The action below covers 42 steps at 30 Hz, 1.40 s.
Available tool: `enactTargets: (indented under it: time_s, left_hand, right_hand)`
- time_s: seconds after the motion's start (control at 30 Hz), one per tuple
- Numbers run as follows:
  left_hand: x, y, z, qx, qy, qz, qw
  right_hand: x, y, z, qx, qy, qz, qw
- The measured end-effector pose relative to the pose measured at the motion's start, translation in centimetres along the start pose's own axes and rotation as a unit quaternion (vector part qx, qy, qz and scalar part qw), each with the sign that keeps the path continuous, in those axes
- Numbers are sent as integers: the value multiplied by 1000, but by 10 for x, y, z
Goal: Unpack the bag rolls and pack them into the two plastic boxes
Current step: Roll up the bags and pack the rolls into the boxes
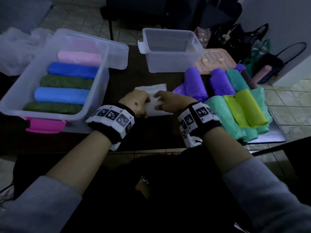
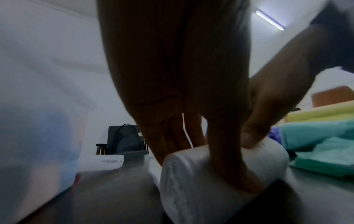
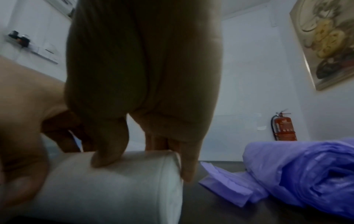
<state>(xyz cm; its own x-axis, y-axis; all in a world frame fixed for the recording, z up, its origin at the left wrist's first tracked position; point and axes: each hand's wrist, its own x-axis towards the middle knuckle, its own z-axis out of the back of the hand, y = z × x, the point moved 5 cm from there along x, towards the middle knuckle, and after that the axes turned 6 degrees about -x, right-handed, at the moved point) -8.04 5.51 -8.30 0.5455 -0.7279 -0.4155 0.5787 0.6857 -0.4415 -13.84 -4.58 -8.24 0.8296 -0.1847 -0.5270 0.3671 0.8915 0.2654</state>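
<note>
A white bag roll [image 1: 156, 107] [image 2: 210, 178] [image 3: 118, 186] lies on the dark table, its loose flat end [image 1: 151, 89] stretched away from me. My left hand [image 1: 137, 102] [image 2: 193, 136] grips its left part, thumb in front and fingers behind. My right hand [image 1: 168, 101] [image 3: 145, 148] grips the right end the same way. The clear box [image 1: 94, 91] at left holds pink, blue, green, light blue and green rolls. The second clear box [image 1: 171, 64] at the back stands empty. Purple rolls [image 1: 195, 84] [image 3: 298, 171], teal rolls [image 1: 223, 115] and a yellow-green roll [image 1: 249, 108] lie at right.
A clear lid [image 1: 117, 54] sits behind the left box, a beige lid [image 1: 217, 61] behind the purple rolls. Crumpled clear plastic [image 1: 18, 46] lies at far left. Dark bags [image 1: 269, 64] stand on the floor at right. A pink latch [image 1: 45, 125] marks the left box's near edge.
</note>
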Motion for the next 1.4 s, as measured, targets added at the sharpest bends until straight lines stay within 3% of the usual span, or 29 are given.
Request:
enactTargets:
  time_s: [0.13,0.47,0.6,0.8,1.07,1.23,1.4]
  left_hand:
    - [3,-1,4,3,16,2,1000]
    - [-1,2,1,37,94,7,995]
    - [-9,6,-4,-4,114,7,993]
    - [-22,6,4,-57,15,-18,998]
    - [-16,9,5,-82,15,-10,997]
    - [-10,10,6,-70,20,-16,997]
    - [-9,11,6,-76,25,-20,997]
  right_hand:
    - [-14,7,5,-30,-117,38,992]
    - [-43,24,-34,-180,-195,84,960]
    - [-43,22,-34,-150,-164,92,971]
    - [-29,17,-22,-99,-53,79,991]
    - [-4,12,-10,-62,46,68,995]
    - [9,3,-6,-76,-15,47,996]
    - [16,4,-17,-107,-24,37,993]
